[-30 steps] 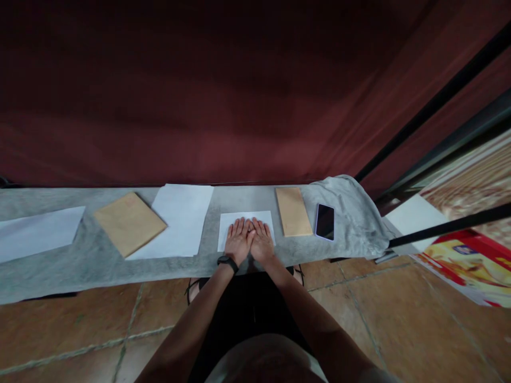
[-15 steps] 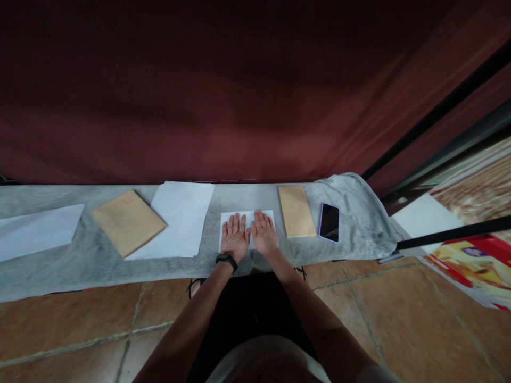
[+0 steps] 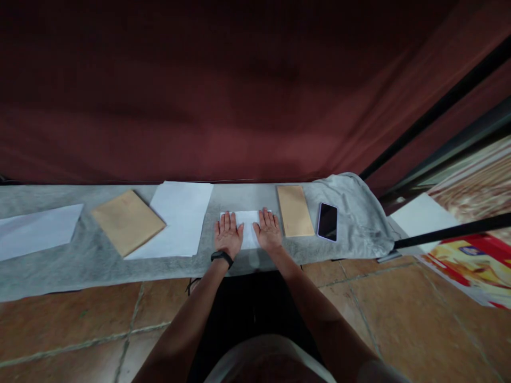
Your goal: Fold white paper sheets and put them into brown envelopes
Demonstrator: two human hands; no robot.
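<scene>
A small white sheet of paper (image 3: pixel 248 230) lies on the grey cloth in front of me, its middle showing between my hands. My left hand (image 3: pixel 229 233) rests flat on its left side, fingers spread, with a dark band on the wrist. On the right side of the sheet, my right hand (image 3: pixel 269 231) presses flat too, fingers stretched forward and thumb apart. Both palms cover parts of the paper. Just right of my right hand lies a tan envelope-like pad (image 3: pixel 296 211).
The grey cloth (image 3: pixel 223 194) covers a narrow table. A phone (image 3: pixel 328 222) lies to the right. White sheets (image 3: pixel 183 213), a tan square packet (image 3: pixel 128 222) and more white paper (image 3: pixel 38 229) lie left. A dark red curtain (image 3: pixel 247 122) hangs behind; black poles (image 3: pixel 451 234) stand right.
My hands have slid apart, left hand to the left and right hand to the right, baring the middle of the paper. Both stay flat on it.
</scene>
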